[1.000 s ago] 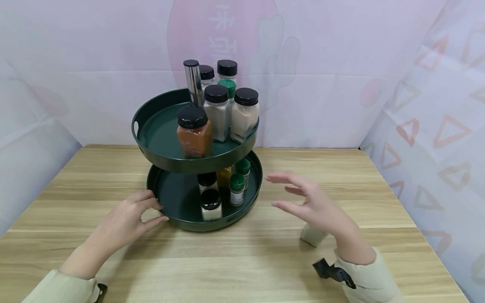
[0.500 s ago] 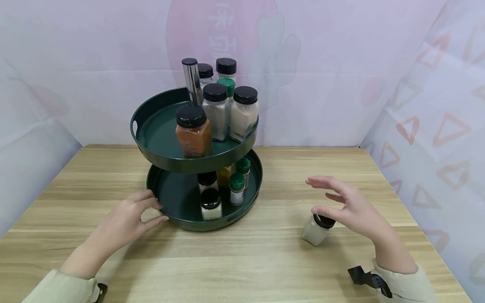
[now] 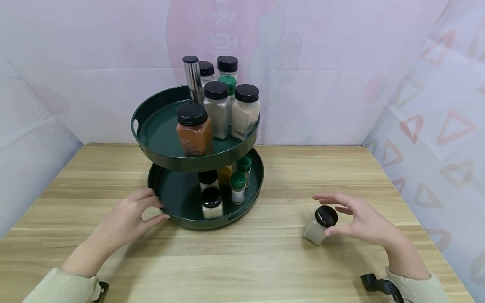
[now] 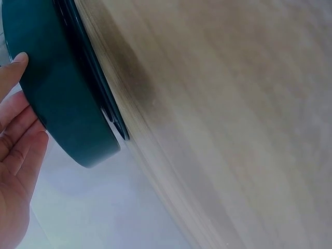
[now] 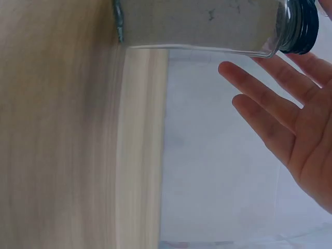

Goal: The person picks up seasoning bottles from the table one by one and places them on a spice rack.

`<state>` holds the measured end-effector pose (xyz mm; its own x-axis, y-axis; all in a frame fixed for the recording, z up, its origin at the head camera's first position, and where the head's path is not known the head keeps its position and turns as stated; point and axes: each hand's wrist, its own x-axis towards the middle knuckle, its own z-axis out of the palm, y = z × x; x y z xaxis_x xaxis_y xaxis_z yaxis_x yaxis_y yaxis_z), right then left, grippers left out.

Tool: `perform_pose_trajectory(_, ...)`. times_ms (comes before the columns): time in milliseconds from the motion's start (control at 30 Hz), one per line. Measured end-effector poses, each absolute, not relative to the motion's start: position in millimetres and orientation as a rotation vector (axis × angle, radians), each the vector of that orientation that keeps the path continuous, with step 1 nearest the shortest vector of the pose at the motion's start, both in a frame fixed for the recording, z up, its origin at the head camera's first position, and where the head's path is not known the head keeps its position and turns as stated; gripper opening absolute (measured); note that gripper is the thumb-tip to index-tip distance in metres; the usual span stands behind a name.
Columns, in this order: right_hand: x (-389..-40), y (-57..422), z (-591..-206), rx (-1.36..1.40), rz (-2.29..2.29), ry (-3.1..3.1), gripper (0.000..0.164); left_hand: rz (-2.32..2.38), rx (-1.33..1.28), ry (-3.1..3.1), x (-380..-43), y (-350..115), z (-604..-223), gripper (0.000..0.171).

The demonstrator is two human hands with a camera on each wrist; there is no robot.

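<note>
My left hand (image 3: 128,219) holds the edge of the lower tray of a dark green two-tier tray stand (image 3: 182,185). In the left wrist view, the thumb lies on the tray's outer wall (image 4: 57,88), and the other fingers reach to its edge. To the right, my right hand (image 3: 360,221) is spread around a square glass jar (image 3: 315,232) of pale powder with a black lid. The thumb overlaps the jar's side in the head view. The right wrist view shows the jar (image 5: 202,23) beside several extended fingers (image 5: 264,98).
On the upper tray stand an orange-brown spice jar (image 3: 195,136), pale powder jars (image 3: 245,115) and a steel post (image 3: 193,80). The lower tray holds a small green-capped bottle (image 3: 238,191) and a black-lidded jar (image 3: 212,206). White printed curtains (image 3: 322,105) hang around the wooden table (image 3: 246,261).
My right hand has moved from beside the tray stand rightward, then down to the glass jar, which it earlier partly hid. My left hand stays at the lower tray.
</note>
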<state>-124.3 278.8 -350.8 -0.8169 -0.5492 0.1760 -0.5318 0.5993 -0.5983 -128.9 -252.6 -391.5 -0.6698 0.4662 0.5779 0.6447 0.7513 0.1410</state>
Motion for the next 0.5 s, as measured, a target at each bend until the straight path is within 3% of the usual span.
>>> perform_pose_trajectory(500, -128.3, 283.5, -364.3, -0.966, -1.181, 2.483, 0.071, -0.453, -0.806, -2.466, -127.9, -251.3, -390.7, 0.026)
